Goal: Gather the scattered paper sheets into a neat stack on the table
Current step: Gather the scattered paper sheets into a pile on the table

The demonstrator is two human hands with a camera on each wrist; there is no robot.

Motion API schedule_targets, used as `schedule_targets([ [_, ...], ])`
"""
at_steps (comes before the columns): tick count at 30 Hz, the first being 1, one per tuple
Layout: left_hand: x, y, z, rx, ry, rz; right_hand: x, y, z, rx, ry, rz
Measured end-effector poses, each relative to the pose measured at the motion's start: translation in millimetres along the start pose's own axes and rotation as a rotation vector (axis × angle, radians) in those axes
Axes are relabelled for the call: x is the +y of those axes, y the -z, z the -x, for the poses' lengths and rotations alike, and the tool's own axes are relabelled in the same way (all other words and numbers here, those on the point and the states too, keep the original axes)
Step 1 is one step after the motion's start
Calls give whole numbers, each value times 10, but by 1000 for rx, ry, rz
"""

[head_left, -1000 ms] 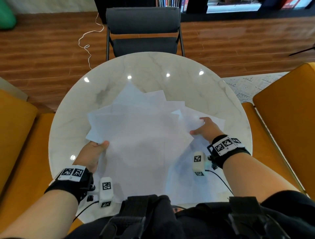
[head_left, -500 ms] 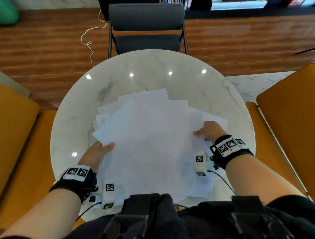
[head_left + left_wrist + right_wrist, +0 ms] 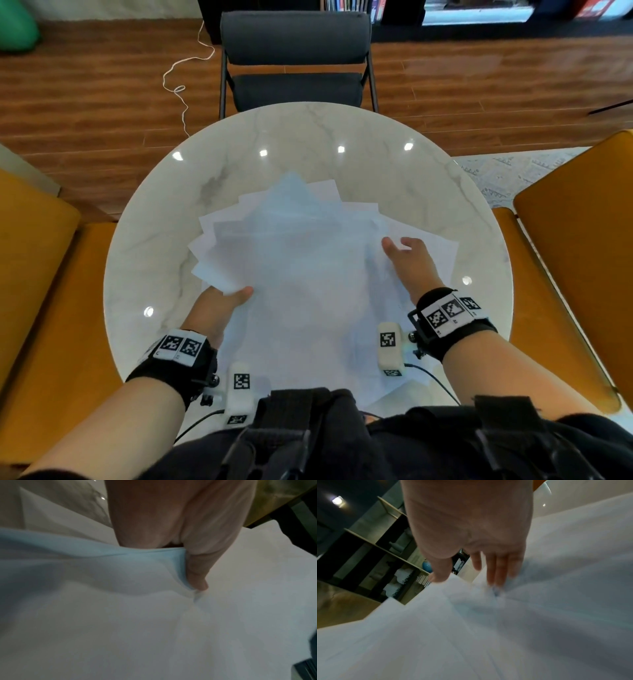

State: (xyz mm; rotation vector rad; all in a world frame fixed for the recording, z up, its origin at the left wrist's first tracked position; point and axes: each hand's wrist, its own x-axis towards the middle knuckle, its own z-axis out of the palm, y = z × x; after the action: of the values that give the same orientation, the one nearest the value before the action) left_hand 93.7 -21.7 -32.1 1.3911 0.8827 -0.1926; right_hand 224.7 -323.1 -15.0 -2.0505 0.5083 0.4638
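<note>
Several white paper sheets (image 3: 301, 274) lie in a loose, fanned pile on the round marble table (image 3: 308, 137), with corners poking out at the far and left sides. My left hand (image 3: 236, 296) grips the pile's left edge, thumb (image 3: 197, 568) on top and fingers hidden beneath the bowed sheets (image 3: 120, 615). My right hand (image 3: 404, 253) rests on the pile's right side. Its straight fingers (image 3: 496, 568) press on the paper (image 3: 471, 628), and a lifted sheet edge sits against the thumb.
A dark grey chair (image 3: 294, 58) stands at the table's far side. Orange seats flank the table on the left (image 3: 41, 274) and right (image 3: 575, 257). A white cord (image 3: 181, 85) trails over the wooden floor, and a patterned rug (image 3: 496, 174) lies at the right.
My left hand has pushed the left sheets to the right, so the pile is narrower and bunched higher in the middle. My right hand has stayed on the right side, shifting slightly inward.
</note>
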Motion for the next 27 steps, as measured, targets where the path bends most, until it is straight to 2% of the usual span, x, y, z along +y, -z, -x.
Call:
schedule_targets([
  [2, 4, 55, 4, -25, 18, 52, 32, -18, 14, -118, -17, -75],
  [7, 63, 73, 73, -94, 87, 114, 44, -67, 12, -352, 64, 64],
  [11, 71, -35, 138, -79, 83, 129, -39, -151, 145, -429, 111, -55],
  [14, -81, 56, -28, 14, 91, 124, -72, -193, 184, -287, 181, -68],
  [17, -152, 141, -117, 21, 172, 129, -89, -182, 182, -116, 212, -43],
  [19, 43, 39, 133, -22, 165, 93, -91, -187, 184, -64, 266, 76],
  [22, 104, -34, 221, 11, 146, 24, -112, -221, 179, 61, 325, 169],
  [26, -7, 12, 112, 22, 147, 1, -134, -179, 111, 170, 189, 12],
  [27, 0, 5, 117, 66, 152, -20, -129, -156, 93, 179, 144, 13],
])
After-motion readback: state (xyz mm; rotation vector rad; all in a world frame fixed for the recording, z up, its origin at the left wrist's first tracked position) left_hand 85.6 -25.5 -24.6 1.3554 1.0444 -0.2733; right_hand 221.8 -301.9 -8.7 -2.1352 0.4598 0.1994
